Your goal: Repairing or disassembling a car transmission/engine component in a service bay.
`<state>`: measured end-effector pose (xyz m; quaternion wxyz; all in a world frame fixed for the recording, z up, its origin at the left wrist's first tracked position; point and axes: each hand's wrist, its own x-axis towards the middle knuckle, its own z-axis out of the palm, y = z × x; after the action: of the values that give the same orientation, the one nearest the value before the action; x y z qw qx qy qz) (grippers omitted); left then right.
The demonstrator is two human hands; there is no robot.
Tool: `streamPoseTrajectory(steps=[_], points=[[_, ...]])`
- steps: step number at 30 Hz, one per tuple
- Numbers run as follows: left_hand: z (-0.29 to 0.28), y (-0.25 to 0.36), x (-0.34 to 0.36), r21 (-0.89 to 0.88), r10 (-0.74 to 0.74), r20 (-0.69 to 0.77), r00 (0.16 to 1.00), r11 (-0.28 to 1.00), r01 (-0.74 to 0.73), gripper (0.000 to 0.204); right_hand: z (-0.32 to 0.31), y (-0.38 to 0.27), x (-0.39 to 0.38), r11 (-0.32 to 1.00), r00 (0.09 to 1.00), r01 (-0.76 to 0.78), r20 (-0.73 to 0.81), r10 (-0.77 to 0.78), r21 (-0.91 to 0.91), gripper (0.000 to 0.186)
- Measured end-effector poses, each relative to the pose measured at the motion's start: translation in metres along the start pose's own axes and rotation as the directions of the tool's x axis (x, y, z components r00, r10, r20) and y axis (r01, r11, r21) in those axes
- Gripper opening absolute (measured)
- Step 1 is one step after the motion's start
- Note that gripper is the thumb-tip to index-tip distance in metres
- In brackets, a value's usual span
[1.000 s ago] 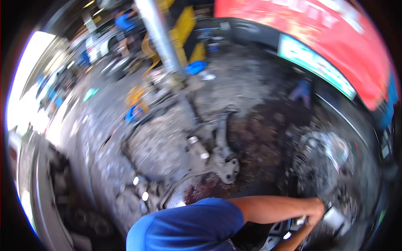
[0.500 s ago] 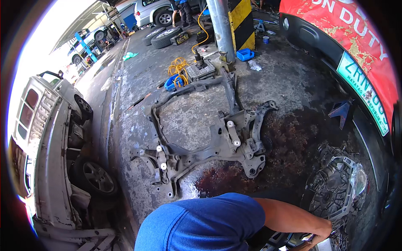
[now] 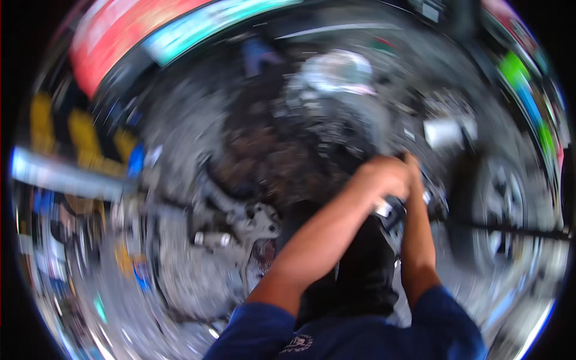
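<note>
My left hand [image 3: 384, 177] and my right hand [image 3: 413, 171] are brought together at the middle right, both smeared by motion. Their fingers cannot be made out. Just below them shows a small dark and white thing [image 3: 390, 211], too blurred to name; whether either hand grips it is unclear. Beyond my hands lies a metal gearbox-like housing [image 3: 330, 129], with clear plastic [image 3: 339, 71] at its far side. Left of my left forearm, a grey metal vehicle subframe [image 3: 237, 231] rests on the stained floor.
A wheel [image 3: 501, 204] stands at the right, with a thin dark bar [image 3: 528, 230] across it. A white block-shaped thing [image 3: 443, 132] sits beyond my hands. At the far left are a blue wedge-like stand [image 3: 259, 55], a red-draped vehicle front [image 3: 123, 45] and a yellow-black pillar [image 3: 87, 135].
The view has swung right, blurring everything. The subframe and housing now lie further left in the picture. Both my forearms show, with the hands together; earlier only one forearm was clear.
</note>
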<state>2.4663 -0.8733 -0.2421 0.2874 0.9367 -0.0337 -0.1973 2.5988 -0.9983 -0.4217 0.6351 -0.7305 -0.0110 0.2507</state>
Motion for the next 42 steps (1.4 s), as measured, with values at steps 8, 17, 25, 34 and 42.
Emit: streamPoseTrajectory(steps=[8,17,25,34,42], points=[[-0.015,0.017,-0.019,0.066,-0.047,0.142,0.989,0.997,0.038,0.032,0.004,-0.010,-0.007,0.953,1.000,0.014,-0.015,-0.010,0.303,0.016],[-0.002,0.030,-0.016,0.033,-0.153,0.064,0.986,0.988,0.152,0.043,-0.035,0.012,-0.099,0.523,0.990,-0.140,0.133,0.051,0.841,0.010],[0.050,0.022,0.007,-0.450,-0.038,-0.246,0.969,0.890,-0.079,0.033,-0.014,-0.028,-0.172,0.377,0.970,-0.237,0.242,0.035,0.895,0.008],[0.034,0.019,-0.010,-0.590,-0.112,-0.337,0.935,0.799,-0.117,0.024,-0.019,-0.038,-0.160,0.683,0.939,-0.267,0.343,0.025,0.680,0.021],[-0.007,0.007,-0.019,-0.729,-0.227,-0.544,0.808,0.604,-0.321,0.033,-0.018,0.013,-0.038,0.994,0.999,0.042,-0.008,-0.042,0.097,0.030]])
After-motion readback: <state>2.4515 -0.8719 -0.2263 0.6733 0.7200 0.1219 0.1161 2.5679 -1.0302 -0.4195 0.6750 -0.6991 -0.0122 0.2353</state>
